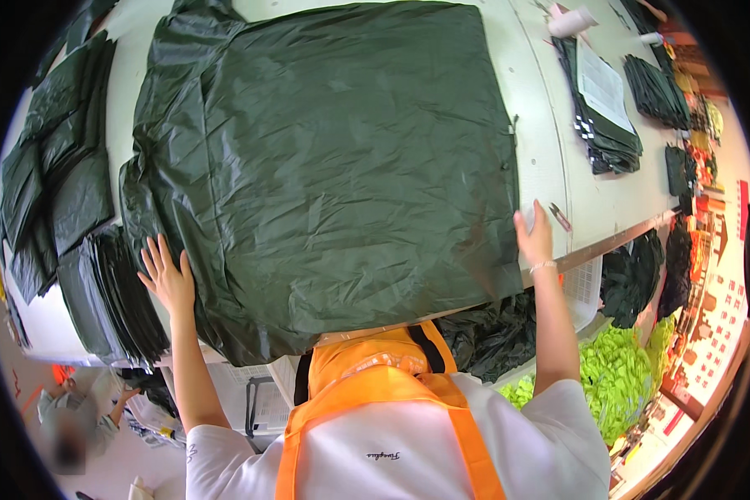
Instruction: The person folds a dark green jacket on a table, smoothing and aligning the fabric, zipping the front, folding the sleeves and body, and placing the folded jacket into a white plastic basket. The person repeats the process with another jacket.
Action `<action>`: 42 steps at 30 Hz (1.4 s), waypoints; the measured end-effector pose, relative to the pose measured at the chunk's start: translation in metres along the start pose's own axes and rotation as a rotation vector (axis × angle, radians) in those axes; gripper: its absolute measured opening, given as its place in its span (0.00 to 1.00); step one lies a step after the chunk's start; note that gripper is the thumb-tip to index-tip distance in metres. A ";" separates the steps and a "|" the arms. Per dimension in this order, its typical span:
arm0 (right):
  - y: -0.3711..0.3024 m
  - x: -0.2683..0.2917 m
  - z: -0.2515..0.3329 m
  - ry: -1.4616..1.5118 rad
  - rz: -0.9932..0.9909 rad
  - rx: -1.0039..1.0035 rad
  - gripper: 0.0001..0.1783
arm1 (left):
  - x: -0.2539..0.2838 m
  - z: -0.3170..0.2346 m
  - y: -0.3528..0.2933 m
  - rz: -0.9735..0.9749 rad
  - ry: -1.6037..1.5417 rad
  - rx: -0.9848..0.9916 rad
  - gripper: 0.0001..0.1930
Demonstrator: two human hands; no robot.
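Observation:
A large sheet of dark green, shiny, creased fabric (350,167) lies spread over the pale table, its near edge hanging slightly over the front. My left hand (169,277) rests with fingers spread on the left part of the fabric, beside a stack of folded dark green pieces (112,300). At the right edge of the sheet, near its front corner, is my right hand (536,237), thumb and fingers apart and nothing held. Just right of that hand lies a small pair of thread snips (561,217).
More folded dark fabric (67,158) lies at the left. On the right side of the table (592,208) are a fabric stack with a paper sheet (604,83) and a pink-white roll (572,22). Below sit a white crate (583,292) and bright yellow-green fabric (617,383). Another person (75,421) is at lower left.

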State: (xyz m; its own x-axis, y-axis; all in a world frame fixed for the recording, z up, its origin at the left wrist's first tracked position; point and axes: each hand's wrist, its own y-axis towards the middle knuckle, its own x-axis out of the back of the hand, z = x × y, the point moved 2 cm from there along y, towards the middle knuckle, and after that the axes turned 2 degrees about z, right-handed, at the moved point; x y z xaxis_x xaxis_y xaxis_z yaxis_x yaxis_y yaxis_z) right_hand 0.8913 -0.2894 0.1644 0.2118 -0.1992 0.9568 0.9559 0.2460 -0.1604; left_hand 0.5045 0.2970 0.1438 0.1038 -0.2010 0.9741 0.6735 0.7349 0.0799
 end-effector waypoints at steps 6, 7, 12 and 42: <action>-0.033 -0.053 0.062 -0.202 0.050 0.197 0.41 | -0.039 0.002 0.031 -0.008 0.056 0.026 0.28; -0.013 -0.055 0.069 -0.196 -0.025 0.203 0.40 | -0.041 0.001 0.045 -0.022 0.042 0.023 0.28; 0.089 -0.041 0.072 -0.146 0.031 0.250 0.39 | -0.054 0.015 0.129 0.018 -0.279 -0.081 0.31; 0.019 0.003 -0.144 1.005 0.237 -0.305 0.07 | -0.030 0.042 -0.089 0.350 -1.360 0.949 0.19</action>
State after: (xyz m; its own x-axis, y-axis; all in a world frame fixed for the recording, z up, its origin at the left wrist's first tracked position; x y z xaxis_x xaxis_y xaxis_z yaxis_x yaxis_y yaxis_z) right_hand 0.9392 -0.4221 0.1288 0.3353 -0.9002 0.2778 0.8497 0.1615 -0.5019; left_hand 0.4105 0.2647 0.1161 -0.8561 0.3339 0.3944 0.0604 0.8226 -0.5654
